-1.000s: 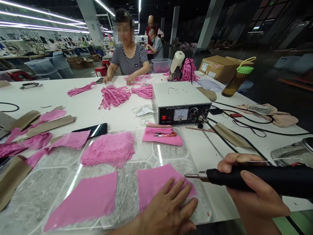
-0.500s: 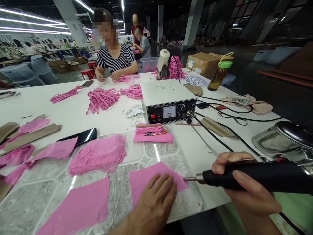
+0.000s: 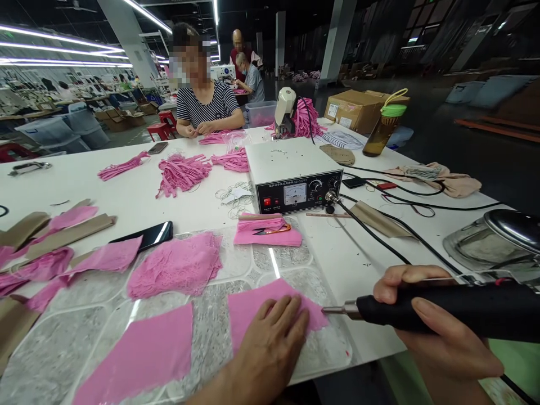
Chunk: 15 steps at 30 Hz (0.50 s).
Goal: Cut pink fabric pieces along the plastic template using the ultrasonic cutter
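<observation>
My left hand [image 3: 274,337] lies with its fingers stretched out on a pink fabric piece [image 3: 248,306], holding it flat against a clear-covered, stone-patterned mat [image 3: 206,315]. In my right hand [image 3: 439,320] is a black handheld ultrasonic welder [image 3: 459,306], gripped around its body. Its thin metal tip [image 3: 335,310] points left and touches, or nearly touches, the fabric's right edge. Another cut pink piece [image 3: 143,354] rests on the mat at the left. Behind it sits a pile of thin pink pieces [image 3: 177,264]. Small thread snips [image 3: 272,229] lie on a folded pink stack [image 3: 244,239].
A white control box [image 3: 295,163] with a dial and cables stands behind the mat. Bundles of pink strips [image 3: 183,174], a phone [image 3: 156,233], a bottle [image 3: 382,132] and a glass lidded jar [image 3: 476,244] are around it. Across the table sits a co-worker [image 3: 206,107].
The whole view has shifted slightly, so things appear a little further right. My left hand stays on the fabric, and the tool's tip remains at the fabric's right edge.
</observation>
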### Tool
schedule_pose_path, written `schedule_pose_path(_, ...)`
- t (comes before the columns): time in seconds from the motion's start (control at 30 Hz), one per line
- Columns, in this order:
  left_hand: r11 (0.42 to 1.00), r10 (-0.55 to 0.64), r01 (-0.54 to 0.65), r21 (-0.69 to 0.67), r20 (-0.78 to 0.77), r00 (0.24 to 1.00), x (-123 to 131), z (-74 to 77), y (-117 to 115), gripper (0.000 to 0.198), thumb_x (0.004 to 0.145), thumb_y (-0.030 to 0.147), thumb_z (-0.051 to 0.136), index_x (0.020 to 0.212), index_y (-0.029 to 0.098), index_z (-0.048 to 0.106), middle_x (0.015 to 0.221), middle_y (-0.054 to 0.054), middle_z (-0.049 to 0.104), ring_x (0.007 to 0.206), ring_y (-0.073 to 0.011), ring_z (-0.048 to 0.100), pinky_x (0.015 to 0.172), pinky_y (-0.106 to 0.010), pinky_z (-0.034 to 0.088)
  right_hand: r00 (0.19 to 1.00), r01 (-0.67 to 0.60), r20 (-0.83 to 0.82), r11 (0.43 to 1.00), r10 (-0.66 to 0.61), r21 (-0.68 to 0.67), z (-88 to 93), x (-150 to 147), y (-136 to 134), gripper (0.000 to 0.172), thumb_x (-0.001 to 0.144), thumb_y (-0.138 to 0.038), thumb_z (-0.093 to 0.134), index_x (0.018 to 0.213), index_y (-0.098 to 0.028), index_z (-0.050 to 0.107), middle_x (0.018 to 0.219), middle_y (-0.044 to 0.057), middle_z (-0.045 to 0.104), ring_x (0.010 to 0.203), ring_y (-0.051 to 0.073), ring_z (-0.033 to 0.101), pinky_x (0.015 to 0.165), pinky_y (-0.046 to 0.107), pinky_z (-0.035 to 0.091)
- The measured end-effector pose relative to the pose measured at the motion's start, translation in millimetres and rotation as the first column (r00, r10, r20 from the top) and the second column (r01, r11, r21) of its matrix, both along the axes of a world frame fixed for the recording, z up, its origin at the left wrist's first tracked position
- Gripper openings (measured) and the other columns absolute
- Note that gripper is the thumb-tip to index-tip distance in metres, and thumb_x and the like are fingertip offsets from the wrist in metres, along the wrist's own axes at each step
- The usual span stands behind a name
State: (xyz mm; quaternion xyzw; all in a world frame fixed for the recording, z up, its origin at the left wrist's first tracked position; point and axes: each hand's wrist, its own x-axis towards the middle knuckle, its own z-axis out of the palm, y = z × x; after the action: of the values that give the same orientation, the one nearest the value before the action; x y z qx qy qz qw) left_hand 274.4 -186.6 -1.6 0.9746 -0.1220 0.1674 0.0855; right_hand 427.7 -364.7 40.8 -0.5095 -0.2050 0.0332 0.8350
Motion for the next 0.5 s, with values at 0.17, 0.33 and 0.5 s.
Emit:
schedule_pose_path(0.17,1.000,0.005,-0.005,-0.007,-0.007,1.000,-0.3,-1.7,-0.4,0.033,0.096,0.016,0.049,0.128,0.009,0.053,0.131,-0.017,0.059,0.118,-0.0302,0.058,0.092,-0.045,0.050,1.000,0.002,0.002,1.000,-0.002,0.006,1.7,-1.3,1.4,0.016,0.070,-0.030,0.071,0.082,-0.022,0.065,0.075,0.002,0.059,0.060,0.015,0.057,0.054,0.032,0.054)
schedule_pose_path(0.33,1.000,-0.001,0.001,-0.013,0.001,1.000,0.0,-2.1,-1.1,0.033,0.096,0.014,0.045,0.128,0.008,0.052,0.129,-0.019,0.059,0.119,-0.0292,0.057,0.092,-0.044,0.050,1.000,0.000,0.011,1.000,0.000,-0.003,2.2,-2.5,4.9,0.016,0.070,-0.031,0.072,0.081,-0.022,0.065,0.074,0.003,0.059,0.059,0.015,0.056,0.053,0.033,0.054)
schedule_pose_path(0.5,1.000,-0.002,0.002,-0.017,0.001,1.000,-0.4,-0.9,-1.0,0.034,0.095,0.014,0.047,0.128,0.008,0.052,0.129,-0.019,0.060,0.118,-0.0289,0.057,0.092,-0.043,0.049,1.000,-0.003,0.021,0.999,0.004,-0.037,2.1,-3.2,5.5,0.015,0.071,-0.032,0.073,0.080,-0.023,0.065,0.072,0.004,0.059,0.058,0.017,0.057,0.052,0.034,0.054)
